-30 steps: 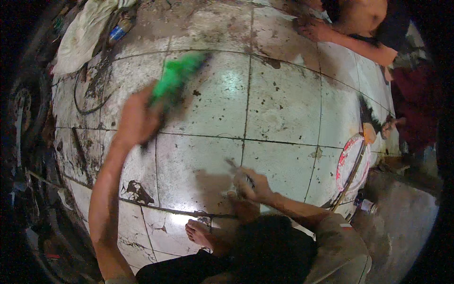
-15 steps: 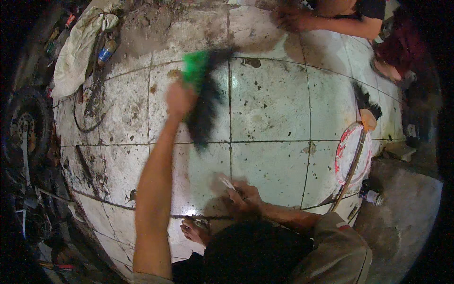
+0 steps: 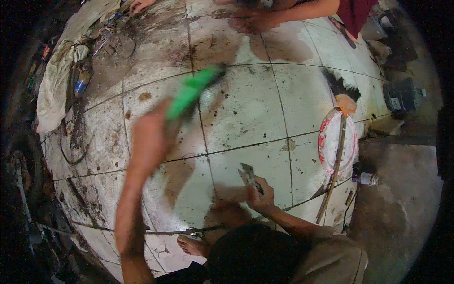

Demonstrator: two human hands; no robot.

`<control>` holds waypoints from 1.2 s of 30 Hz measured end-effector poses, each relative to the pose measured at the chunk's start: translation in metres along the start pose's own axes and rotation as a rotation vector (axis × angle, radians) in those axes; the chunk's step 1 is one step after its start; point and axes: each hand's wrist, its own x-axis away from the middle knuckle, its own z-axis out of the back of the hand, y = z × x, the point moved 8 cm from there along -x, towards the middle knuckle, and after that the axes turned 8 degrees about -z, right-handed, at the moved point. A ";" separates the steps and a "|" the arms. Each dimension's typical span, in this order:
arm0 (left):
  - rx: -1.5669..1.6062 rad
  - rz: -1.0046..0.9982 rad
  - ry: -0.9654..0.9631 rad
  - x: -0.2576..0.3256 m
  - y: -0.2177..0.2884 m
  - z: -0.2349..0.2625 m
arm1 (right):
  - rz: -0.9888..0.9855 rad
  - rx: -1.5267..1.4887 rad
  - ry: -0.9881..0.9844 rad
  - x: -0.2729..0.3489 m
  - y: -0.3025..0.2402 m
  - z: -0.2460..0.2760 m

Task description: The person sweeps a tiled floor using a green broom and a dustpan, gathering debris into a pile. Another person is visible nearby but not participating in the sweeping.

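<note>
My left hand (image 3: pixel 152 135) is closed round a green broom head (image 3: pixel 190 94), blurred by motion and tilted over the stained tile floor (image 3: pixel 246 109). Its bristles hardly show from this angle. Nearer to me, my right hand (image 3: pixel 261 196) grips a small flat scraper (image 3: pixel 247 173), dark-smudged, its blade pointing forward and a little left above the tiles. Exactly how its handle sits in the fingers is partly hidden.
A person's hand (image 3: pixel 253 21) rests on the far floor. Loose dirt (image 3: pixel 123 45), a pale sack (image 3: pixel 59 90) and a bottle (image 3: pixel 82 83) lie far left. Rightward, an orange broom (image 3: pixel 346 103) lies over a white round lid (image 3: pixel 329 144), near a jar (image 3: pixel 366 179) and dark bucket (image 3: pixel 401 94).
The view has shifted. My left hand has come back nearer with the green broom head, which has turned. My right hand has moved slightly right with the scraper, now seen more clearly.
</note>
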 end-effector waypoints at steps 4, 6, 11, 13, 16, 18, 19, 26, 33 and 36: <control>0.621 -0.103 -0.252 -0.041 0.111 -0.143 | -0.455 -0.446 0.218 0.007 0.001 0.071; 0.712 -0.066 -0.270 -0.055 0.134 -0.218 | -0.456 -0.371 0.368 0.017 0.021 0.101; 0.440 0.214 0.272 -0.069 0.064 -0.333 | -0.440 -0.434 0.449 0.028 0.028 0.119; 0.441 0.400 0.117 -0.090 0.017 -0.312 | -0.451 -0.453 0.487 0.040 0.046 0.121; 0.113 0.394 0.394 -0.083 -0.073 -0.230 | -0.456 -0.418 0.422 0.039 0.058 0.109; -0.057 0.360 0.411 -0.058 -0.160 -0.163 | -0.414 -0.524 0.350 0.018 0.027 0.096; -0.226 0.404 0.378 -0.041 -0.207 -0.124 | -0.400 -0.570 0.319 0.012 0.016 0.089; -0.474 0.564 0.359 0.030 -0.249 0.137 | -0.441 -0.471 0.138 0.015 0.010 0.057; -0.071 0.373 0.100 0.047 -0.083 0.032 | -0.407 -0.515 0.172 0.003 0.001 0.047; 0.406 -0.047 -0.085 0.032 -0.023 -0.073 | -0.384 -0.394 0.236 0.011 0.026 0.048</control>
